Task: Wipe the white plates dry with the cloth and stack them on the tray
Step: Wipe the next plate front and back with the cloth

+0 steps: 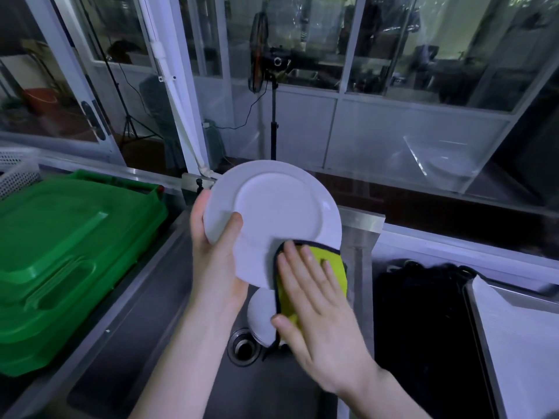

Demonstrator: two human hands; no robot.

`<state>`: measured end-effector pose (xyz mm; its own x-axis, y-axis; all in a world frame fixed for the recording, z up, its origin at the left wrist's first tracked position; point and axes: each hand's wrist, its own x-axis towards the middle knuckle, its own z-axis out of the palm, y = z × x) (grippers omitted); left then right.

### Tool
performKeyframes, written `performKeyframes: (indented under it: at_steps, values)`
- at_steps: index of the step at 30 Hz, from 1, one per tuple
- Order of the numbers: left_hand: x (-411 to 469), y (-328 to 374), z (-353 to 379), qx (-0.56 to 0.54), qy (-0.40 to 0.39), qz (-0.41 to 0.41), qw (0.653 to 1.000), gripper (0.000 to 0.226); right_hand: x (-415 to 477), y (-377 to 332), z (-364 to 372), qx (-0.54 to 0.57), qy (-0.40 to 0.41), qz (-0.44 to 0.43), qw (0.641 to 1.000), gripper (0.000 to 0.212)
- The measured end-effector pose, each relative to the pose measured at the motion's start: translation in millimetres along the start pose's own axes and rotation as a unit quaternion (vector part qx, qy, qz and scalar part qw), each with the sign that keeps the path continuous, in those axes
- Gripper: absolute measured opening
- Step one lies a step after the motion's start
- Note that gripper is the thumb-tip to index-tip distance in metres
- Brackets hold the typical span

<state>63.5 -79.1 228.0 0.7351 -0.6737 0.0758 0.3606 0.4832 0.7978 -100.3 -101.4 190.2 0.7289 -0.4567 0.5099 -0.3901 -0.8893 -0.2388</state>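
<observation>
Above the steel sink [145,343], a white plate [272,204] is held tilted, its face toward the camera. The left hand [216,258] grips the plate's left rim, thumb across the face and fingers curled behind. The right hand [314,313] lies flat with fingers straight, pressing a yellow cloth [331,261] with dark edging against the plate's lower right rim. Below them, a small stack of white plates [260,316] sits in the sink bottom just beside the drain [243,347]. A green plastic bin [60,252] stands at the sink's left edge. A black bag [423,328] lies at its right edge, and beyond the bag is a pale tray [520,343].
</observation>
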Motion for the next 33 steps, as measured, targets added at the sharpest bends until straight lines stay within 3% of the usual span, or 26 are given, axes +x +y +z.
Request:
performKeyframes:
  at_steps: [7, 13, 19, 33]
  values:
    - [-11, 1, 11, 0.007, -0.010, 0.009, 1.000, 0.043, 16, -8, 1, -0.070, 0.009, -0.076, 0.995, 0.060]
    - [-8, 6, 5, -0.030, -0.013, -0.007, 0.999, 0.041, -4, 8, -5, -0.015, 0.019, 0.000, 1.000, 0.060]
    - [-20, -5, 14, -0.033, -0.027, -0.014, 0.999, 0.035, 14, -4, -3, -0.033, 0.003, -0.068, 0.997, 0.054]
    - [-35, -21, 12, 0.065, -0.008, 0.028, 0.997, 0.033, 98, 9, -17, 0.011, -0.067, 0.067, 0.995, 0.057]
